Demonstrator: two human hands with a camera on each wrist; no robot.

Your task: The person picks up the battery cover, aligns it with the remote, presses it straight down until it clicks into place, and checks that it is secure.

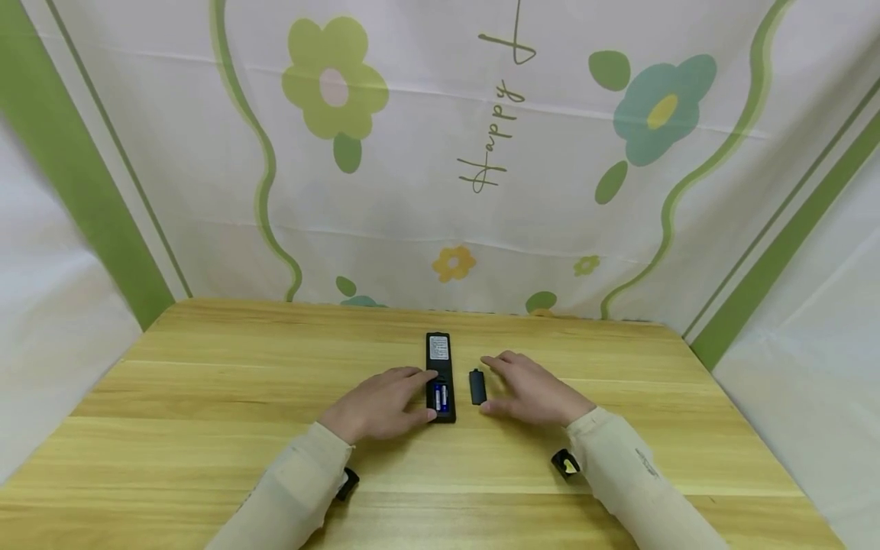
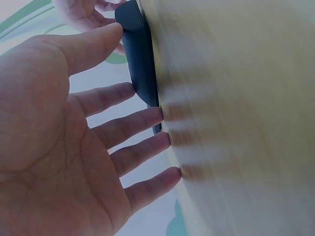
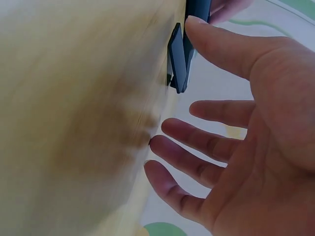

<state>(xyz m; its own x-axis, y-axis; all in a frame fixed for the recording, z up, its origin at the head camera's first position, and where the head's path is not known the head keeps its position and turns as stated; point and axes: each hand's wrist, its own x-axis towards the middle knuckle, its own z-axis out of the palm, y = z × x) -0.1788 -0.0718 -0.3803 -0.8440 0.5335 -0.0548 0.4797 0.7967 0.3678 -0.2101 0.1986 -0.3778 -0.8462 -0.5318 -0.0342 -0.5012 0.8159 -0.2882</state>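
Note:
A black remote control (image 1: pixel 441 363) lies back up on the wooden table, its battery compartment uncovered. Two blue batteries (image 1: pixel 441 398) sit side by side in the compartment. My left hand (image 1: pixel 385 401) is at the remote's left side, thumb and index fingertips touching its edge; in the left wrist view the fingers (image 2: pixel 129 125) are spread and fairly straight. To the right of the remote lies its dark battery cover (image 1: pixel 477 386), apart from it. Around the cover's right side is my right hand (image 1: pixel 532 391), fingers relaxed and spread, holding nothing; its thumb is near the cover's lower end.
The wooden table (image 1: pixel 227 382) reaches back to a white cloth (image 1: pixel 412 206) printed with flowers, which also hangs at both sides. A dark wrist device (image 1: pixel 566 463) shows below the right sleeve, and another (image 1: pixel 347 484) beside the left sleeve.

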